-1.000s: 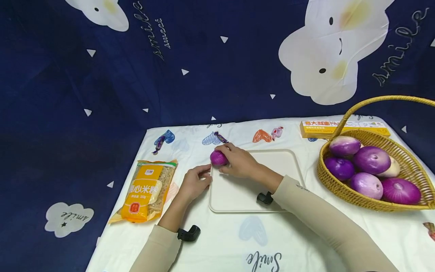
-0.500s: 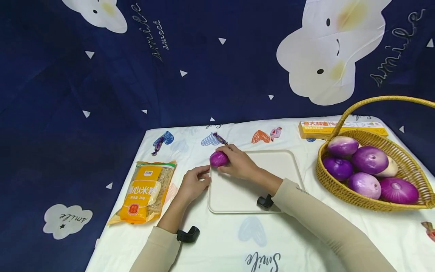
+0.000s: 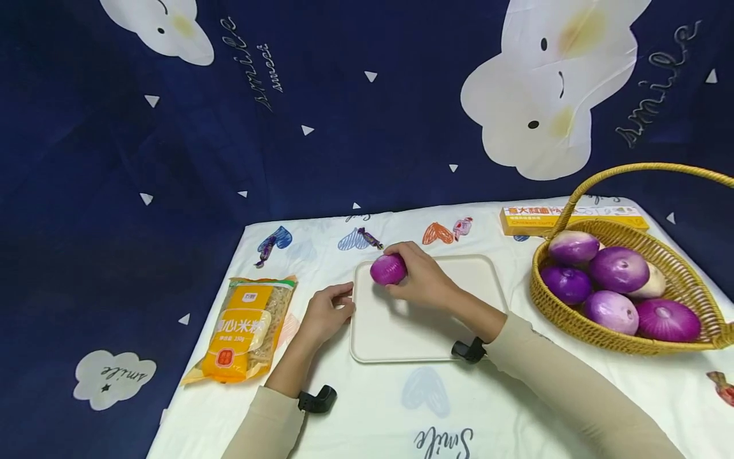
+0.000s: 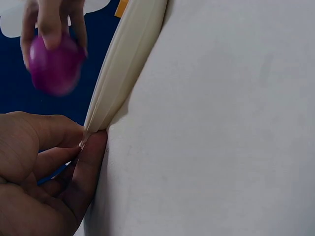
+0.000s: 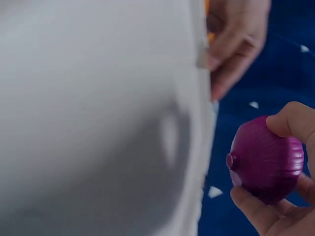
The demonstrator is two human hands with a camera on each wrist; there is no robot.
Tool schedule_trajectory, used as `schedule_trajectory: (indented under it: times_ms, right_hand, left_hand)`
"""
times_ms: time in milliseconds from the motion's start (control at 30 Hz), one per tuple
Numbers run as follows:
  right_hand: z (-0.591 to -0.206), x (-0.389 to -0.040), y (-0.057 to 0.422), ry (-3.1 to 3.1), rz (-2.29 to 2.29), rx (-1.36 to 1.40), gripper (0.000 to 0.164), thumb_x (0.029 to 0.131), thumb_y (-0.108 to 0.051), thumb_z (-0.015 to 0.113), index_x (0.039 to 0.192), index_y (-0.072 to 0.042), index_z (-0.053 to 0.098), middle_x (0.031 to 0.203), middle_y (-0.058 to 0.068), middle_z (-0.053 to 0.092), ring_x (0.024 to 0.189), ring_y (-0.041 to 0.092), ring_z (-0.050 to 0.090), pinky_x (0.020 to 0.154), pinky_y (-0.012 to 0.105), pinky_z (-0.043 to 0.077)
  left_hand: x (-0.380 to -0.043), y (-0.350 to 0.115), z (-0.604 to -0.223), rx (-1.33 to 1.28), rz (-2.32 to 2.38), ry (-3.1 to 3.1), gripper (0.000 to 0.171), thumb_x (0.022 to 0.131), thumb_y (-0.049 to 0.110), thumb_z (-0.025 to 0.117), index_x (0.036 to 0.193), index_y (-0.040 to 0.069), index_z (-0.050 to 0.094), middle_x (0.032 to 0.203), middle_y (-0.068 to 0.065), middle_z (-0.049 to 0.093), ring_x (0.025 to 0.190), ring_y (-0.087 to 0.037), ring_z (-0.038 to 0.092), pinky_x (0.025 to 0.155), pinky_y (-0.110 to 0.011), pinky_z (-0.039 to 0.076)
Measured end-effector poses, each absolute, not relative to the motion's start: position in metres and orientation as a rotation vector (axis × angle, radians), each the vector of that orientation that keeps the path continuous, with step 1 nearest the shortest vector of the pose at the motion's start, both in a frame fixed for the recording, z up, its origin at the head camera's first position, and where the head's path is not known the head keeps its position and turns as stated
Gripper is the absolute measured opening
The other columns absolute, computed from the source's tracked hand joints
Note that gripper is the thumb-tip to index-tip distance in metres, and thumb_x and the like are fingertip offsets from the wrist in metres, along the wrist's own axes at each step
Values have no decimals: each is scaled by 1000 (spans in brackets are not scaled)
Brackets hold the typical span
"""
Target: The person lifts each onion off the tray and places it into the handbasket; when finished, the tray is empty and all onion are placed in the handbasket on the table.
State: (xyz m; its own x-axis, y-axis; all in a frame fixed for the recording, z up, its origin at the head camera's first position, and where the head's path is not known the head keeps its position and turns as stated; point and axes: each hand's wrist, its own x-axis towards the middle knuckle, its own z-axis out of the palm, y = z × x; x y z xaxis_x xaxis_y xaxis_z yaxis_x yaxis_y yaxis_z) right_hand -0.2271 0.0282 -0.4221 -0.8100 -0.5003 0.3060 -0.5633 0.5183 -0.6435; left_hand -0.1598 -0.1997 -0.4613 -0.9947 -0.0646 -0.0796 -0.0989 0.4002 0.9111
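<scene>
My right hand (image 3: 421,277) grips a small purple onion (image 3: 387,269) just above the far left corner of the cream tray (image 3: 436,331). In the right wrist view the onion (image 5: 266,160) sits between thumb and fingers, beside the tray's rim (image 5: 199,147). My left hand (image 3: 328,310) rests on the cloth with its fingers pinching the tray's left edge (image 4: 115,78); the left wrist view shows the thumb pressed under the rim. The onion (image 4: 54,66) appears there blurred, held by the right hand's fingers.
A wicker basket (image 3: 579,328) with several purple onions stands at the right. A yellow bag of pasta (image 3: 243,328) lies left of the tray. A long yellow box (image 3: 570,218) and two wrapped candies (image 3: 370,238) lie near the table's far edge.
My right hand has carried the onion a little to the right, from over the tray's left rim to over its far left corner. The left hand has stayed on the tray's edge.
</scene>
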Motion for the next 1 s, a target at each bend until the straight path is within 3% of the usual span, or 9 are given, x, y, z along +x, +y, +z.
schedule_trajectory:
  times_ms: [133, 300, 433, 567, 667, 733, 833, 1000]
  right_hand:
    - [-404, -222, 63, -2598, 1208, 857, 68, 67, -22, 82, 128, -12, 52, 127, 4, 52, 111, 19, 53, 90, 36, 53]
    - [-378, -212, 112, -2486, 1304, 778, 70, 67, -11, 85, 129, -8, 52, 129, 6, 51, 112, 20, 54, 80, 30, 58]
    - [-363, -201, 160, -2474, 1268, 622, 74, 66, -7, 85, 131, -10, 52, 127, 6, 51, 106, 18, 55, 77, 17, 56]
    - [-358, -188, 212, -2522, 1132, 391, 74, 68, -13, 86, 134, -13, 51, 124, 10, 51, 94, 21, 55, 74, 2, 45]
    - [-360, -179, 245, -2582, 1031, 242, 76, 69, -21, 85, 135, -12, 49, 125, 17, 49, 96, 30, 53, 80, 15, 43]
    - [-364, -174, 262, -2629, 999, 180, 77, 70, -23, 85, 137, -10, 47, 127, 22, 46, 103, 38, 48, 87, 36, 45]
    - [-374, -164, 280, -2679, 947, 126, 78, 70, -22, 84, 136, -5, 45, 128, 26, 43, 112, 46, 40, 84, 63, 35]
    - [-394, -149, 296, -2661, 890, 134, 75, 65, -14, 86, 128, -1, 47, 124, 28, 43, 115, 47, 37, 85, 67, 31]
  left_hand:
    - [-160, -200, -463, -143, 1703, 2575, 44, 85, -2, 62, 128, 3, 59, 111, -10, 65, 89, -18, 63, 62, -28, 60]
    - [-161, -203, -464, -174, 1691, 2575, 44, 86, 0, 63, 129, 6, 59, 110, -10, 64, 94, -20, 62, 64, -28, 60]
    - [-163, -203, -466, -162, 1706, 2564, 43, 86, 0, 63, 129, 7, 59, 116, -11, 63, 94, -21, 62, 65, -28, 60]
    - [-165, -203, -470, -132, 1713, 2567, 43, 86, 1, 64, 129, 7, 59, 117, -12, 63, 91, -20, 63, 63, -28, 60]
    - [-165, -204, -471, -113, 1710, 2583, 42, 87, 2, 64, 129, 7, 59, 118, -12, 63, 90, -19, 64, 62, -27, 60]
    - [-164, -204, -470, -120, 1705, 2592, 42, 87, 2, 64, 128, 7, 60, 117, -11, 63, 89, -19, 64, 61, -27, 59]
    - [-163, -204, -470, -135, 1689, 2601, 42, 86, 2, 65, 128, 8, 60, 116, -10, 64, 89, -19, 64, 61, -27, 59]
    - [-162, -203, -468, -131, 1704, 2580, 43, 87, 2, 65, 129, 8, 59, 117, -10, 63, 91, -19, 64, 62, -28, 59]
